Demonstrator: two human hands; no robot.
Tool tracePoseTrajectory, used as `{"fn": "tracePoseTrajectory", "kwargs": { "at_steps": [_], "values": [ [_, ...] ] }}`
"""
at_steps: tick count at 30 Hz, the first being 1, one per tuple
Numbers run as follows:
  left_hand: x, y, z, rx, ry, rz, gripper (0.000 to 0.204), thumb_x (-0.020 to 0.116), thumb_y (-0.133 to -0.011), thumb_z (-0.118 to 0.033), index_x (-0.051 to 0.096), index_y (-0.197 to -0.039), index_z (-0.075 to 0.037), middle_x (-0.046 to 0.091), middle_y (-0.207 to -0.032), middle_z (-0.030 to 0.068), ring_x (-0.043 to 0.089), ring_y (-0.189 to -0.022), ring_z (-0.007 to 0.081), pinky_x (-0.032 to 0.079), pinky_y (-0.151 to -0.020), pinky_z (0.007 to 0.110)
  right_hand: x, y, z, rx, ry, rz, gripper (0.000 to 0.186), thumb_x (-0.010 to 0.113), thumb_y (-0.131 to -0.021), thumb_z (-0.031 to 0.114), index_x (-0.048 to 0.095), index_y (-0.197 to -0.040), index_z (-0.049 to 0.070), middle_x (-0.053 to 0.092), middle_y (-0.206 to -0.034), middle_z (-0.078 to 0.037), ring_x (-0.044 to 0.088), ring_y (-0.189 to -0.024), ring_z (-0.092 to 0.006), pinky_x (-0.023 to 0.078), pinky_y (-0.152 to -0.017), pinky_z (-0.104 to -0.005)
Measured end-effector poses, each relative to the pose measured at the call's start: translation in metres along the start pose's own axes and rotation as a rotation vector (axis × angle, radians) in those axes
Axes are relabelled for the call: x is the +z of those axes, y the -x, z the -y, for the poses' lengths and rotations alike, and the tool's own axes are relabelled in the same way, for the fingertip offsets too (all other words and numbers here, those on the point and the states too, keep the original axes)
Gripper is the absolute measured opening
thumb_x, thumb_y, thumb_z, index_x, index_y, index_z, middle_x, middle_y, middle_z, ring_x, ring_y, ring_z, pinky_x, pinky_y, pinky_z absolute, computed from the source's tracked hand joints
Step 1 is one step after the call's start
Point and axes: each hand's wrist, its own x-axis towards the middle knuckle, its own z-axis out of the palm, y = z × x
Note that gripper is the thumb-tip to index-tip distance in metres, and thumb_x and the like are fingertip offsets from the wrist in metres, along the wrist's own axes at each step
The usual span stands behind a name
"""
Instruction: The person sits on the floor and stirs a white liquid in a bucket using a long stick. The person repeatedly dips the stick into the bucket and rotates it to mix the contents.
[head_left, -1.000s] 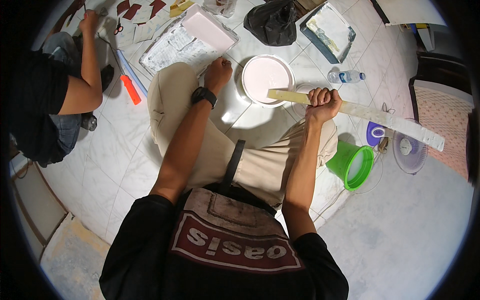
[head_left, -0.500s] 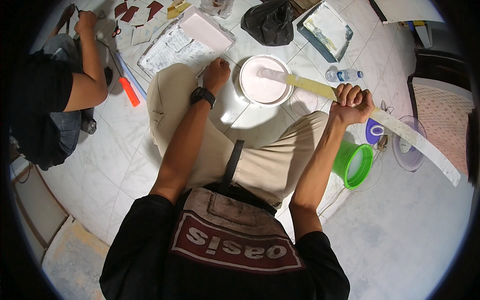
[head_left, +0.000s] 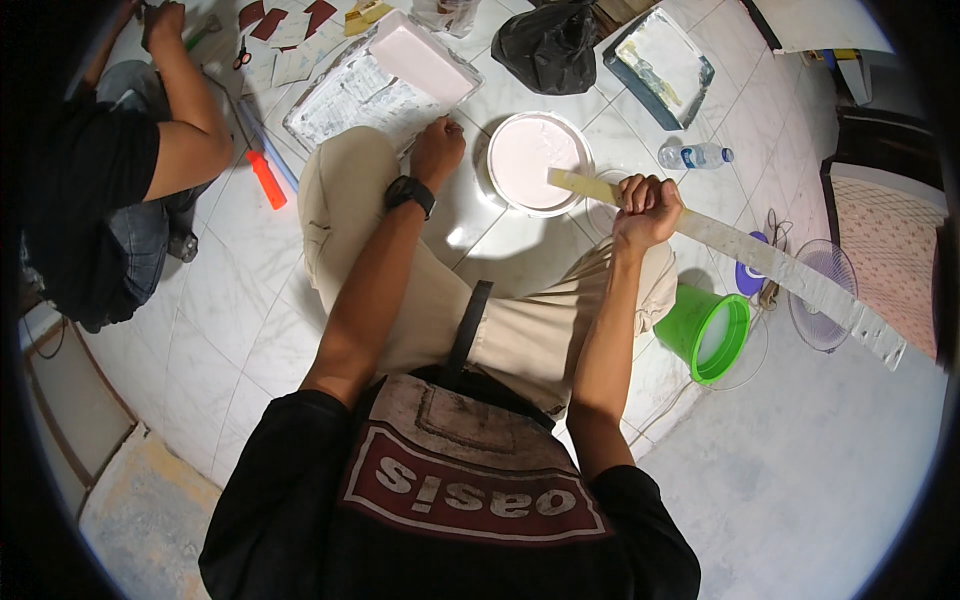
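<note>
Head view: right hand fisted around a long paint-coated stirring stick whose tip overhangs the pink paint bucket; left hand, loosely curled and holding nothing, rests beside that bucket, and the stick's wet tip may drip beyond the bucket's rim.

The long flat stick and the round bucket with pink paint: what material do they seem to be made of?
The stick, held in the right hand, looks like wood, flat and pale, coated with dried whitish paint. The bucket seems plastic: a thin, smooth white rim around glossy pink paint. Neither is certain from this view.

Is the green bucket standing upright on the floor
No, the green bucket lies tipped on its side on the tiled floor, its open mouth facing sideways, below the long flat stick.
</note>
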Motion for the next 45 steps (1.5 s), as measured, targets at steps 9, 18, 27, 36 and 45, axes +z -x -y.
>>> {"fn": "tracePoseTrajectory", "kwargs": {
  "at_steps": [9,18,27,36,45],
  "values": [
    [-0.001,0.002,-0.014,-0.032,0.017,0.055,0.036,0.053,-0.090,-0.029,0.068,-0.105,-0.001,0.070,-0.102,0.0231,0.066,-0.098,0.0416,0.051,-0.087,0.048,0.019,0.009,0.004,0.032,-0.132,-0.155,0.039,0.050,-0.090,0.028,0.030,-0.061,0.014,0.027,-0.048,-0.001,0.026,-0.042,-0.0146,0.033,-0.051,-0.0327],
    [0.004,-0.002,-0.003,-0.003,0.003,0.020,0.036,0.051,-0.092,-0.029,0.068,-0.106,-0.001,0.069,-0.104,0.0242,0.065,-0.099,0.0428,0.051,-0.088,0.048,0.026,-0.025,0.092,-0.039,-0.080,-0.134,0.042,0.050,-0.089,0.032,0.024,-0.059,0.017,0.025,-0.046,-0.001,0.023,-0.039,-0.0135,0.030,-0.048,-0.0323],
    [0.003,-0.004,-0.003,-0.023,-0.008,0.028,0.035,0.051,-0.091,-0.031,0.068,-0.101,-0.003,0.070,-0.102,0.0235,0.065,-0.098,0.0430,0.051,-0.087,0.049,0.067,-0.028,0.169,-0.111,-0.050,0.128,0.038,0.051,-0.087,0.029,0.029,-0.059,0.016,0.027,-0.045,-0.001,0.025,-0.040,-0.0126,0.026,-0.049,-0.0316],
    [0.003,0.001,-0.012,0.001,0.016,-0.020,0.030,0.054,-0.090,-0.029,0.068,-0.096,-0.003,0.071,-0.093,0.0191,0.067,-0.089,0.0376,0.052,-0.082,0.046,0.067,-0.026,0.135,0.000,-0.002,0.308,0.032,0.049,-0.089,0.030,0.034,-0.066,0.014,0.030,-0.051,-0.002,0.030,-0.045,-0.0147,0.037,-0.060,-0.0375],
    [0.004,0.003,-0.006,0.012,0.023,-0.021,0.027,0.054,-0.091,-0.026,0.068,-0.096,-0.003,0.071,-0.087,0.0175,0.068,-0.086,0.0355,0.052,-0.080,0.044,0.074,-0.013,0.006,0.092,0.012,0.253,0.034,0.052,-0.088,0.015,0.031,-0.062,0.011,0.031,-0.050,-0.003,0.030,-0.044,-0.0145,0.037,-0.050,-0.0323]
  ]
}}
